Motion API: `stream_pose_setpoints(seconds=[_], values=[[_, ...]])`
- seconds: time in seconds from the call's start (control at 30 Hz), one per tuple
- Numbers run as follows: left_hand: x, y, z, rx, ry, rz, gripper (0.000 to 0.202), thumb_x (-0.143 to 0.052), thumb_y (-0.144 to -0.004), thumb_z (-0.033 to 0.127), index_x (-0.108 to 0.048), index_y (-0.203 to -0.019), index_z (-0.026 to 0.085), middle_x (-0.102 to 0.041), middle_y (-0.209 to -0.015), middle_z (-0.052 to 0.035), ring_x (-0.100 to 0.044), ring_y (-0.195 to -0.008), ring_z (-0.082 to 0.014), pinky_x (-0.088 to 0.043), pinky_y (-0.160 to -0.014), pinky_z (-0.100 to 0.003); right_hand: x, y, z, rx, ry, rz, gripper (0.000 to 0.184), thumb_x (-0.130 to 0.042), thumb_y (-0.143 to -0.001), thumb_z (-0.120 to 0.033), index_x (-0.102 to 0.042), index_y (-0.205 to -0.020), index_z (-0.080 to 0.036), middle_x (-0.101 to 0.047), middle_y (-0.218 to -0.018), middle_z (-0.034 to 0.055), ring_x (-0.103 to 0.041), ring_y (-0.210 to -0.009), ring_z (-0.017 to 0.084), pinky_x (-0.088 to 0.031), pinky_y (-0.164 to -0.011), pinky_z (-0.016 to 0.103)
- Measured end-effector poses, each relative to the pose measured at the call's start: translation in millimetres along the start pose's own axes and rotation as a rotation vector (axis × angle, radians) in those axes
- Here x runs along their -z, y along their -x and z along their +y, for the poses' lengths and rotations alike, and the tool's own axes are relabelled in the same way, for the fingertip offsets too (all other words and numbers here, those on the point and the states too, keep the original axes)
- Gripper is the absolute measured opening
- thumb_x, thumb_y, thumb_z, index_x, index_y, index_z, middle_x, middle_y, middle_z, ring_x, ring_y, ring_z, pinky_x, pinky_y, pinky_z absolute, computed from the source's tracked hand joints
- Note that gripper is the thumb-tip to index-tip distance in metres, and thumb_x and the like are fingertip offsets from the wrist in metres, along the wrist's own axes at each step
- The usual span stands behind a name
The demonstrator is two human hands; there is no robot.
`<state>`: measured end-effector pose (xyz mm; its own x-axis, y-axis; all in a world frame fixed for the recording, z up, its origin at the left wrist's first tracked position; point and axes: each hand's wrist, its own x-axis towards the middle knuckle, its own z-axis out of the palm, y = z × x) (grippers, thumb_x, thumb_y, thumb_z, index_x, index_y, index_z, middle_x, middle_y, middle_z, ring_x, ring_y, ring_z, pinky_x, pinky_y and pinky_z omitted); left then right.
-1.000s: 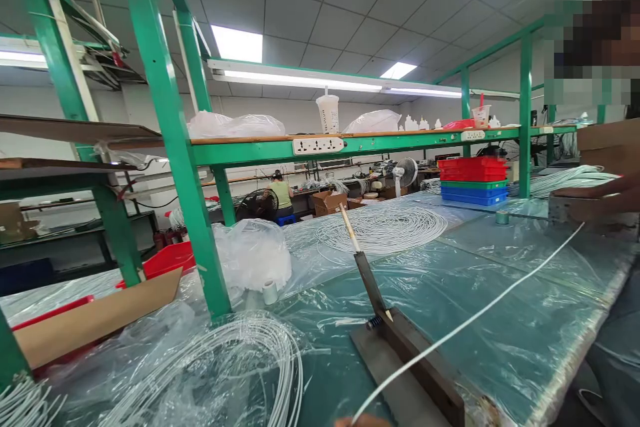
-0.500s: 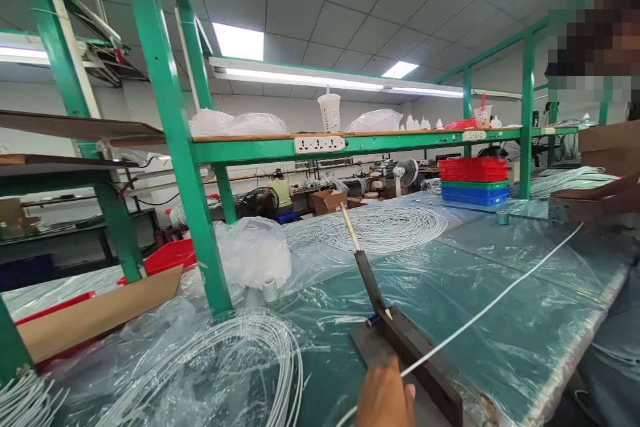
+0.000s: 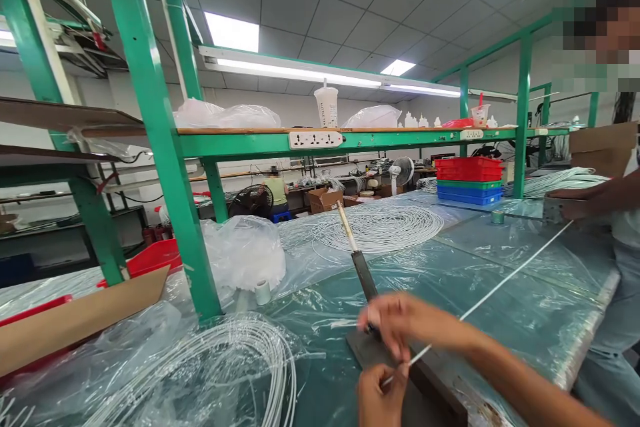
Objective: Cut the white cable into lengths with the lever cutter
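My left hand (image 3: 383, 392) is closed in a pinch around a white cable (image 3: 515, 273) at the bottom centre. The cable runs taut up to the right, to a metal block (image 3: 554, 208) under a co-worker's hand (image 3: 593, 199). My right hand (image 3: 400, 321) reaches in from the right, over the cable. Its fingers are apart, a little blurred, and close to the hinge of a dark metal lever cutter (image 3: 435, 387). The cutter's raised lever (image 3: 364, 273) slants up left to a pale handle. My fingers hide the hinge and part of the base.
A bagged cable coil (image 3: 270, 347) lies at lower left, beside a green post (image 3: 165, 147). Behind are a clear plastic bag (image 3: 245, 253), a tape roll (image 3: 263, 292) and a wide flat cable coil (image 3: 380, 227). Stacked bins (image 3: 469, 180) stand farther right. Plastic film covers the table.
My right hand has come into view from the right, over the cable and the cutter's hinge. The left hand stays low by the cutter, now visibly pinching the cable. The view has shifted slightly.
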<state>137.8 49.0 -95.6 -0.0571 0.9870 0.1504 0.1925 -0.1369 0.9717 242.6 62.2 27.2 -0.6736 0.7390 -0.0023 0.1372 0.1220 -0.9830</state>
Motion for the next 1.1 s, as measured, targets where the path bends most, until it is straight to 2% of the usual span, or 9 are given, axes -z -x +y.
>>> stream_pose_setpoints(seconds=[0.03,0.07,0.13,0.27,0.4,0.53,0.73,0.97,1.1], values=[[-0.1,-1.5,-0.3,-0.015,-0.014,0.001,0.051,-0.051,-0.054,0.064,-0.038,-0.038,0.018,-0.030,-0.042,0.0046,-0.029,-0.047,-0.0098,-0.022,-0.047,-0.023,25.0,-14.8,-11.2,0.039,0.003,0.279,0.029,-0.043,-0.082,-0.041,-0.054,-0.097,-0.018,-0.050,-0.050,-0.0035,-0.046,-0.039,0.005,-0.034,-0.038,0.014],[0.1,-2.9,-0.7,-0.029,-0.030,0.005,0.051,-0.050,-0.056,0.064,-0.035,-0.038,0.019,-0.027,-0.043,0.0050,-0.027,-0.046,-0.0093,-0.021,-0.047,-0.023,49.3,-31.0,-21.2,0.049,-0.007,0.424,0.029,-0.040,-0.083,-0.038,-0.050,-0.100,-0.018,-0.047,-0.048,-0.0048,-0.042,-0.036,0.003,-0.031,-0.037,0.012],[0.6,-5.8,-2.0,-0.048,-0.061,0.006,0.050,-0.049,-0.059,0.061,-0.032,-0.039,0.019,-0.025,-0.044,0.0054,-0.025,-0.046,-0.0087,-0.020,-0.046,-0.023,90.7,-65.1,-35.4,0.011,-0.033,0.550,0.029,-0.035,-0.086,-0.037,-0.044,-0.105,-0.016,-0.042,-0.045,-0.0061,-0.037,-0.034,0.002,-0.026,-0.035,0.011],[-0.5,-10.0,-6.9,-0.045,-0.081,0.012,0.046,-0.048,-0.058,0.058,-0.030,-0.039,0.020,-0.024,-0.043,0.0055,-0.025,-0.045,-0.0090,-0.019,-0.046,-0.023,130.1,-123.2,-40.6,-0.144,-0.111,0.526,0.042,-0.022,-0.087,-0.046,-0.042,-0.098,-0.011,-0.034,-0.042,-0.0074,-0.025,-0.031,0.002,-0.022,-0.034,0.014],[-2.9,-11.4,-10.5,0.004,-0.087,0.053,0.043,-0.050,-0.056,0.055,-0.031,-0.039,0.021,-0.024,-0.042,0.0057,-0.026,-0.044,-0.0094,-0.021,-0.045,-0.023,128.4,-157.3,-36.2,-0.212,-0.186,0.411,0.052,-0.017,-0.084,-0.056,-0.044,-0.081,-0.012,-0.028,-0.045,-0.0074,-0.018,-0.032,0.002,-0.017,-0.034,0.014],[-2.2,-9.5,-6.3,-0.003,-0.086,0.078,0.040,-0.051,-0.055,0.051,-0.032,-0.038,0.021,-0.026,-0.042,0.0054,-0.028,-0.044,-0.0096,-0.024,-0.045,-0.023,122.3,-164.4,-39.1,-0.239,-0.228,0.394,0.057,-0.008,-0.083,-0.058,-0.041,-0.075,-0.013,-0.026,-0.044,-0.0068,-0.017,-0.032,0.002,-0.014,-0.034,0.013],[-1.0,-6.3,-0.6,0.010,-0.073,0.075,0.034,-0.050,-0.057,0.044,-0.033,-0.039,0.020,-0.028,-0.043,0.0052,-0.029,-0.044,-0.0092,-0.023,-0.045,-0.023,119.9,-112.4,-57.5,-0.128,-0.262,0.356,0.058,-0.008,-0.080,-0.061,-0.045,-0.086,-0.016,-0.032,-0.043,-0.0055,-0.023,-0.031,0.003,-0.018,-0.034,0.011],[3.1,-4.4,1.4,0.000,-0.047,0.029,0.034,-0.052,-0.058,0.044,-0.037,-0.040,0.019,-0.030,-0.042,0.0057,-0.029,-0.045,-0.0088,-0.024,-0.045,-0.022,94.7,27.2,-62.1,-0.071,-0.235,0.269,0.055,-0.017,-0.081,-0.058,-0.049,-0.088,-0.014,-0.055,-0.054,0.0053,-0.046,-0.036,0.007,-0.026,-0.035,0.013],[8.7,-0.9,9.8,0.013,-0.070,-0.045,0.033,-0.050,-0.061,0.043,-0.037,-0.042,0.019,-0.030,-0.044,0.0057,-0.029,-0.046,-0.0092,-0.022,-0.046,-0.022,53.7,102.0,-44.4,-0.286,-0.207,0.284,0.031,-0.045,-0.076,-0.044,-0.053,-0.092,-0.018,-0.057,-0.059,0.0047,-0.049,-0.036,0.008,-0.029,-0.034,0.013]])
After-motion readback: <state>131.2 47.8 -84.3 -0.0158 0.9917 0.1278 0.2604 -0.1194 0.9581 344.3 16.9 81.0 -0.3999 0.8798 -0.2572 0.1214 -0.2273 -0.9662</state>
